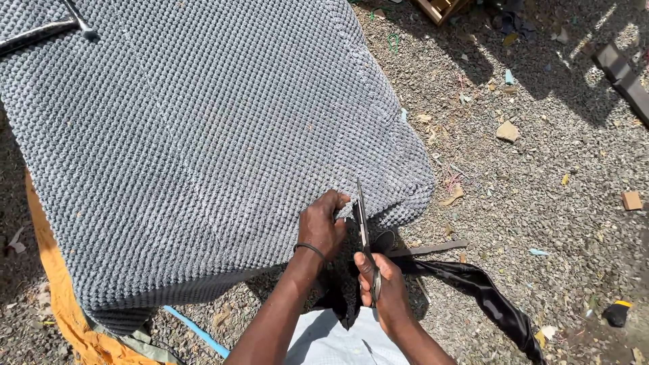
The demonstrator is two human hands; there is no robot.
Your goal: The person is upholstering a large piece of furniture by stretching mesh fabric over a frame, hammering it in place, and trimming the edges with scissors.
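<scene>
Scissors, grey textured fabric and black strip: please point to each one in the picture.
scissors (pixel 363 223): head view, on the blades.
grey textured fabric (pixel 203 135): head view, on its middle.
black strip (pixel 487 294): head view, mid-length.

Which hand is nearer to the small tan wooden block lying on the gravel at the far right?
Right. The right hand, holding scissors, sits closer to the wooden block; the left hand, gripping the grey textured fabric, is farther left.

The grey textured fabric (pixel 189 135) fills the upper left, draping over its support to the edge near both hands. Right of it, open gravel ground (pixel 541 176) leaves wide room, broken only by small wood scraps (pixel 507 130) and litter. Below the right hand (pixel 385 287), a black strip of cloth (pixel 487 294) trails across the gravel. A metal tool (pixel 47 28) lies on the fabric's far corner.
</scene>
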